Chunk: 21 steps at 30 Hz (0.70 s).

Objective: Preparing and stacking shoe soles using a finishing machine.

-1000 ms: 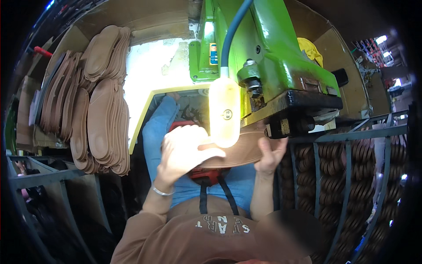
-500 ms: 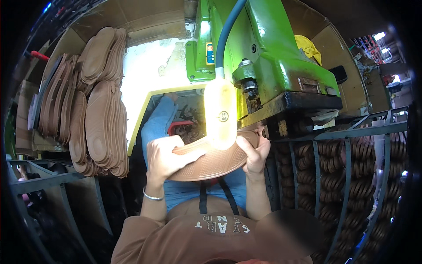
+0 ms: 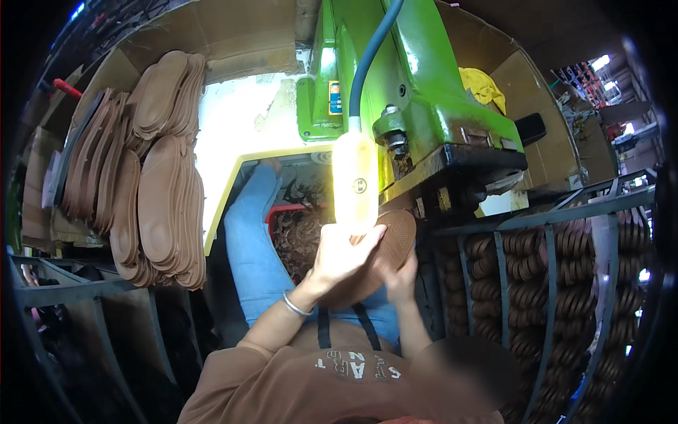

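A brown textured shoe sole [image 3: 395,239] is tilted upright between my two hands, just below the glowing lamp [image 3: 355,187]. My left hand [image 3: 340,256] is closed on its left edge, thumb along the upper face. On the lower right, my right hand [image 3: 400,277] grips the sole's edge; its fingers are partly blurred and hidden behind it. Just beyond the sole stands a green machine [image 3: 452,106] with a dark, worn metal head [image 3: 452,173].
Stacks of brown soles [image 3: 169,205] lie at the left on the white bench [image 3: 244,106]. A red bin [image 3: 279,215] of brown scraps sits below the bench cut-out. Metal racks [image 3: 544,219] with many soles stand at right. A yellow cloth [image 3: 484,88] lies behind the machine.
The sole has turned from lying crosswise to standing steeply tilted. My left hand has moved right, toward my right hand, which has dropped lower along the sole.
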Each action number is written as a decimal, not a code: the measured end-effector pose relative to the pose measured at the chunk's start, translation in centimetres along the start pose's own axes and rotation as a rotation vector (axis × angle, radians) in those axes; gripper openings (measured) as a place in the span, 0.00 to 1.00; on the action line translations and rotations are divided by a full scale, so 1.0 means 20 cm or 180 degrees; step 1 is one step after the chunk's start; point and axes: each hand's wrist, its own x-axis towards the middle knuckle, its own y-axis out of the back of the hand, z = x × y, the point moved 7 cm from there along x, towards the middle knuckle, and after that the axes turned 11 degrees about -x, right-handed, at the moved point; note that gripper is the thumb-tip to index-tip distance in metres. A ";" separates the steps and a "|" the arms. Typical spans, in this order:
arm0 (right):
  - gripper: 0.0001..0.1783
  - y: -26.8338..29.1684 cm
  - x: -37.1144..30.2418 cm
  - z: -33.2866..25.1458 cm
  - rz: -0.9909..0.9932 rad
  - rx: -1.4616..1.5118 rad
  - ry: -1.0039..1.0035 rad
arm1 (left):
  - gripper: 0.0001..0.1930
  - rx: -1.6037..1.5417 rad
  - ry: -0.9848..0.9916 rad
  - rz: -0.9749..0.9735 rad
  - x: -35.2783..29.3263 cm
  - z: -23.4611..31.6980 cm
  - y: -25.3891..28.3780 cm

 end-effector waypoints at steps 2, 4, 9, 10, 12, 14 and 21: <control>0.34 0.01 -0.29 0.23 -0.0834 -0.0395 -0.0732 | 0.07 -0.0336 -0.0136 0.0119 0.00 0.01 -0.06; 0.31 -0.02 -0.51 0.27 -0.1022 -0.0305 -0.0762 | 0.07 -0.0905 -0.0261 0.0375 -0.04 -0.06 -0.07; 0.27 0.31 -0.66 0.28 -0.0765 0.0419 -0.1752 | 0.10 -0.1341 -0.0157 0.0419 -0.09 -0.13 -0.08; 0.26 0.37 -0.64 0.23 -0.0579 0.0479 -0.1605 | 0.11 -0.1469 -0.0131 0.0370 -0.09 -0.14 -0.08; 0.22 0.52 -0.58 0.16 -0.0314 0.0422 -0.1342 | 0.13 -0.1544 -0.0031 0.0319 -0.09 -0.15 -0.08; 0.20 0.63 -0.49 0.11 -0.0265 0.0469 -0.1143 | 0.15 -0.1610 0.0067 0.0284 -0.10 -0.16 -0.07; 0.24 0.67 -0.30 0.19 -0.0099 0.0751 -0.1035 | 0.17 -0.2199 -0.0117 0.0513 -0.11 -0.10 -0.01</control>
